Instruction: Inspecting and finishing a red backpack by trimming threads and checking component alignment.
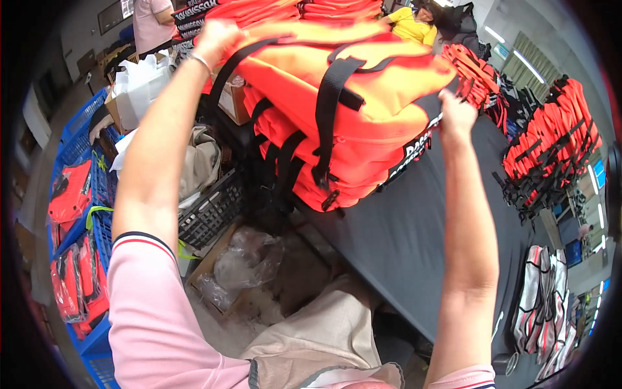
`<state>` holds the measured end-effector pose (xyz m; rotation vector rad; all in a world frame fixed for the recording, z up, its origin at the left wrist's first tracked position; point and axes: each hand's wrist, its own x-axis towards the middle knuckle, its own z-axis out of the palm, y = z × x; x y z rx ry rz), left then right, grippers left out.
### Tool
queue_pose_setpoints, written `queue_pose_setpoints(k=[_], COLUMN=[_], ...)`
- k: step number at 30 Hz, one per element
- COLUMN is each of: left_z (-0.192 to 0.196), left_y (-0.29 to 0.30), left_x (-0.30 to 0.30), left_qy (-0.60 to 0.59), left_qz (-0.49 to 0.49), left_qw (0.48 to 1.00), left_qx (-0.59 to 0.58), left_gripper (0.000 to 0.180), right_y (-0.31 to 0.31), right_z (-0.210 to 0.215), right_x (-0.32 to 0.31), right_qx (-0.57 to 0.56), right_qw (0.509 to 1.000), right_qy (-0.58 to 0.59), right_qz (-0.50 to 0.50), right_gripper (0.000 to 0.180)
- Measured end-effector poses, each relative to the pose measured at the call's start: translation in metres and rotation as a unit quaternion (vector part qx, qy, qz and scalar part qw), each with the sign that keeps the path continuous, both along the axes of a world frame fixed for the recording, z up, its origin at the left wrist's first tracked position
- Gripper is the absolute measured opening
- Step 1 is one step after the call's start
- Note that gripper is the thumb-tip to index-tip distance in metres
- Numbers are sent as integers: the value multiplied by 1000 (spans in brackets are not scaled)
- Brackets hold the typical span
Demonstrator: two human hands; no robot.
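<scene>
A bright orange bag with black straps is stretched between my two hands, on top of a stack of similar orange bags. At its far left corner, my left hand is closed on the edge, somewhat blurred. My right hand grips the bag's right edge, near a black panel with white lettering. A wide black strap hangs down the front of the stack. The stack rests at the left side of a dark grey table.
More orange bags are piled to the right, with grey-white striped pieces nearer. Blue crates with wrapped orange items stand left, beside a black crate. Below is a box with clear plastic. A person in yellow is behind.
</scene>
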<state>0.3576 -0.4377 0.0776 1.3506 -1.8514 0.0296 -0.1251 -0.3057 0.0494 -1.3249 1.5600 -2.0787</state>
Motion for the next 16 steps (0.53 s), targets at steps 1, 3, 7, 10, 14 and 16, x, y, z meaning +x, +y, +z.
queue_pose_setpoints(k=[1,3,7,10,14,16], left_z=[-33,-66,-51,-35,-30,-53], left_y=[-8,-6,3,-6,-17,-53], left_x=[-9,-22,-25,-9,-96,-33], left_qy=[115,226,240,274,301,168], left_qz=[-13,-25,31,-15,-36,-24], left_qw=[992,969,968,962,951,983], left_qx=[44,98,69,5,51,-70], left_gripper=[34,35,40,32,24,29], right_y=[-3,6,20,15,10,15], right_z=[-25,-58,-51,-47,-64,-64], right_x=[-3,5,11,20,-66,-13], right_qx=[91,159,175,168,128,214], right_qw=[994,974,966,972,967,939], right_qy=[26,107,135,103,139,207], right_qz=[-54,-117,-135,-125,-169,-174], right_gripper=[13,23,26,26,27,33])
